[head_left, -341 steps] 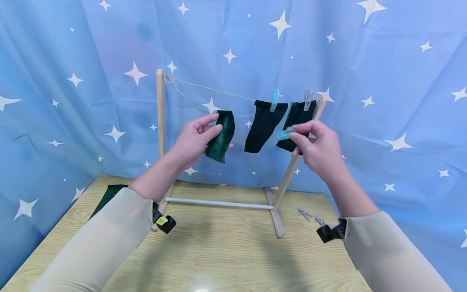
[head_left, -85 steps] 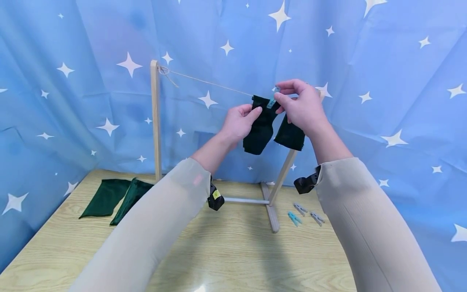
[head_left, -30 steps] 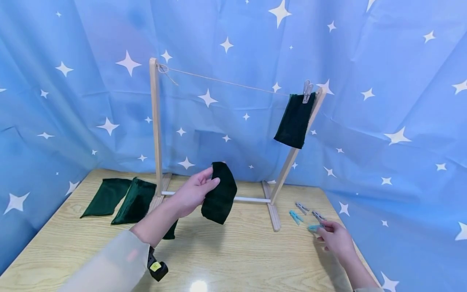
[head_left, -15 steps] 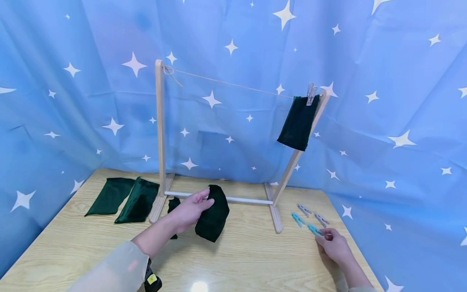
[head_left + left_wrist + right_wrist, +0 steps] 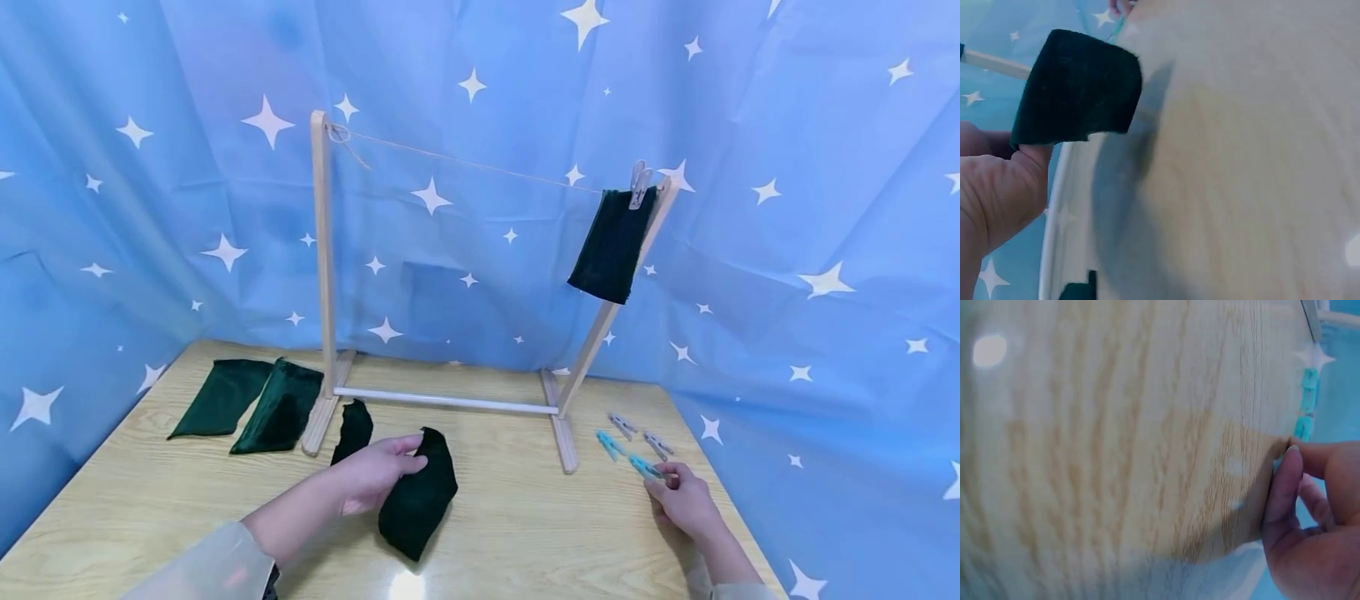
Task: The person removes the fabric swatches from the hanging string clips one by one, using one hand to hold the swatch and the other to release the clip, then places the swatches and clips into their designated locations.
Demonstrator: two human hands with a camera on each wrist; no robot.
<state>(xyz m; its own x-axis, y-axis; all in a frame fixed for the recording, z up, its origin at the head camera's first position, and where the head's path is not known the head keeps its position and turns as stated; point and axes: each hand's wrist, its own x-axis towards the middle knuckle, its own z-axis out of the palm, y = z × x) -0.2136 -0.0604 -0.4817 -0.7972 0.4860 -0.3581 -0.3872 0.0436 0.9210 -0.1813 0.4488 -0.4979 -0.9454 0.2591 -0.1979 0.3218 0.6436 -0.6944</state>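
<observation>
My left hand [image 5: 375, 473] pinches a dark green piece of cloth [image 5: 422, 498] by its upper edge, low over the table; it also fills the upper part of the left wrist view [image 5: 1079, 87]. At the right, my right hand [image 5: 688, 503] has thumb and fingertip on the near end of a light blue clothespin [image 5: 642, 467] lying on the table. A second blue clothespin [image 5: 610, 445] and two grey clothespins [image 5: 622, 426] lie close by. One dark green cloth [image 5: 611, 250] hangs from the string, held by a grey clothespin [image 5: 640, 185].
A wooden frame [image 5: 322, 250] carries the slack string [image 5: 465, 162] and a white lower bar [image 5: 450, 402]. Two green cloths [image 5: 223, 398] lie at the left, and a smaller-looking cloth [image 5: 356, 429] lies behind my left hand. A starry blue curtain [image 5: 450, 250] stands behind.
The middle cloth has come off the string; my left hand has carried it down and left towards the table. My right hand has brought its blue clothespin down beside the other clothespins.
</observation>
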